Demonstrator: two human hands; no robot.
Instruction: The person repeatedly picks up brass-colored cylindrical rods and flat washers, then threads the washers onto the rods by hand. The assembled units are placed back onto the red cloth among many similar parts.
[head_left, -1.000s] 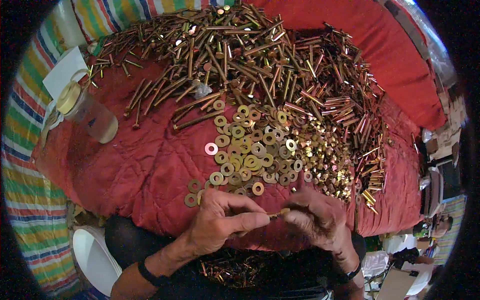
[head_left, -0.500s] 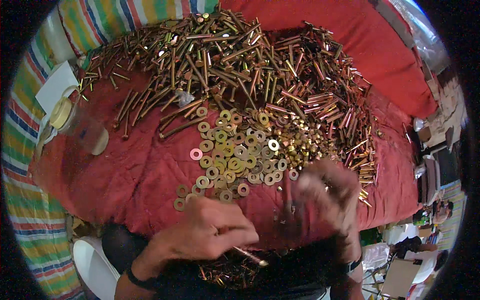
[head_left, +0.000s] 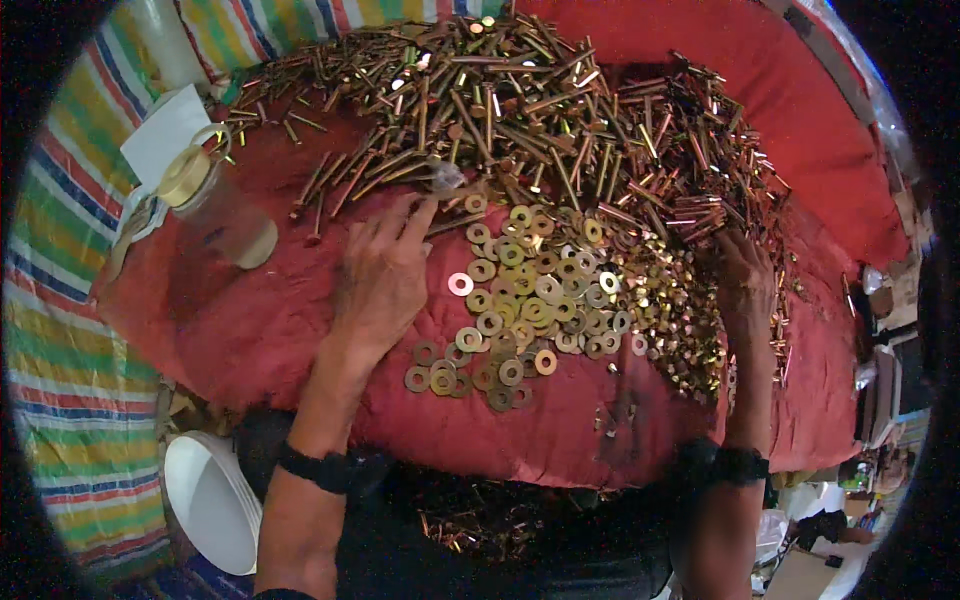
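My left hand [head_left: 385,275] reaches over the red cloth, fingers stretched out toward long bolts [head_left: 380,180] at the near left of a large heap. Its fingertips are close to one bolt; I see nothing gripped. Farther right, my right hand [head_left: 745,285] dips into coppery metal tubes [head_left: 690,213], its fingertips partly hidden, so any hold is unclear. Between the hands lie flat round brass-coloured washers [head_left: 540,300], loosely overlapping. Small shiny gold nut-like pieces [head_left: 672,305] are piled right of the washers, next to my right forearm.
A clear plastic jar with a cream lid [head_left: 185,178] lies on the red cloth [head_left: 280,350] at left, near a white sheet [head_left: 165,130]. Below the cloth's near edge, a dark heap of metal parts [head_left: 490,520] sits at my lap. A white chair [head_left: 212,500] stands lower left.
My left hand has let go of the bolt it held near my lap and moved up to the bolts. My right hand has gone up and right to the tubes. The view has shifted.
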